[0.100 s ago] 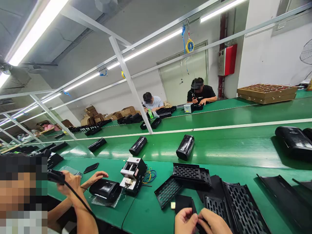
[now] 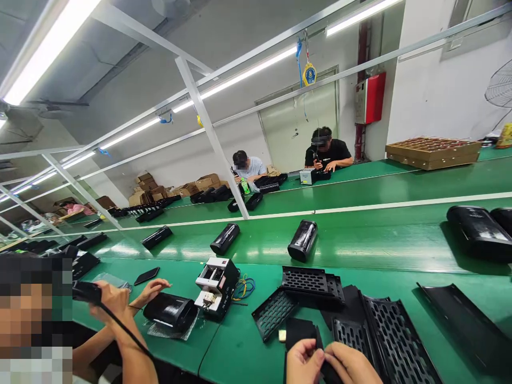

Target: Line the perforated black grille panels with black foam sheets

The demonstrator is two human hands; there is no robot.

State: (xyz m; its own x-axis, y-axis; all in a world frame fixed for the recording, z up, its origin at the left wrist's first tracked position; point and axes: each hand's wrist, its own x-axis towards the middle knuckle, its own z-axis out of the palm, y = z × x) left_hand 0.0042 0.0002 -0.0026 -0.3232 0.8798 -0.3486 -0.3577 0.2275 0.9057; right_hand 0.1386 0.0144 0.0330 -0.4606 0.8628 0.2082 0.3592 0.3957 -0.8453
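At the bottom edge, my left hand [image 2: 304, 362] is closed, thumb and fingers pinching a black piece [image 2: 330, 372]. From the other side my right hand [image 2: 352, 364] grips the same piece, its fingertips close to the left ones. The fingers cover most of it, so its exact kind cannot be made out. Just beyond my hands lies a flat black sheet [image 2: 300, 332] with a small pale block [image 2: 282, 336] at its left edge. Black slotted panels [image 2: 400, 333] lie to the right of my hands, and another slotted panel [image 2: 275, 313] rests at an angle to the left.
A curved black panel [image 2: 466, 320] lies at the right. Left stands a white-and-black machine [image 2: 216, 288] with coiled wires [image 2: 245, 288]. A co-worker's hand [image 2: 112, 301] grips a corded black tool beside a glossy black housing [image 2: 170, 311]. Similar housings [image 2: 303, 240] sit on the green belt [image 2: 360, 234].
The view has shifted slightly, so most things appear a little further left. A second black panel at the right edge no longer shows. My hands keep the same grip.
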